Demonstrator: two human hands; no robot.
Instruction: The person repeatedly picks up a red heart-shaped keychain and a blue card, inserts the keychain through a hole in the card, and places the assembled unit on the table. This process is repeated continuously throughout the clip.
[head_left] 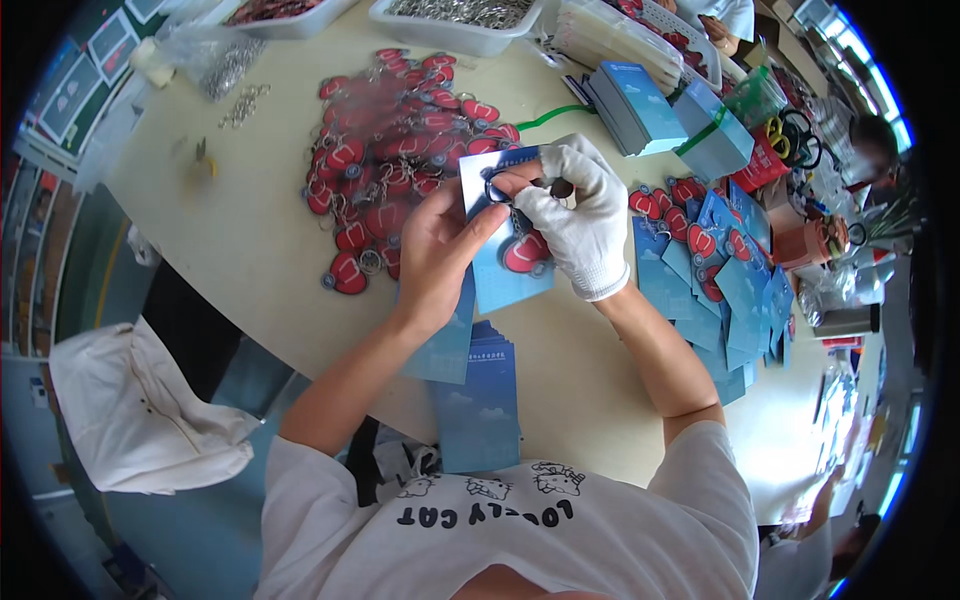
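Nearest me, a stack of blue cards (478,405) lies on the table (250,240) below my wrists. Above it my bare left hand (440,255) pinches the blue backing card (508,270) by its left edge, long axis running away from me. My gloved right hand (580,215) (nearer the top) pinches the metal ring (497,187) at the card's upper end; the red keychain (524,252) rests on the card. My fingers hide the hole. Beyond lies a heap of red keychains (385,150).

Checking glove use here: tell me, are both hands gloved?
No, only the right hand wears a white glove; the left hand is bare on the blue card.
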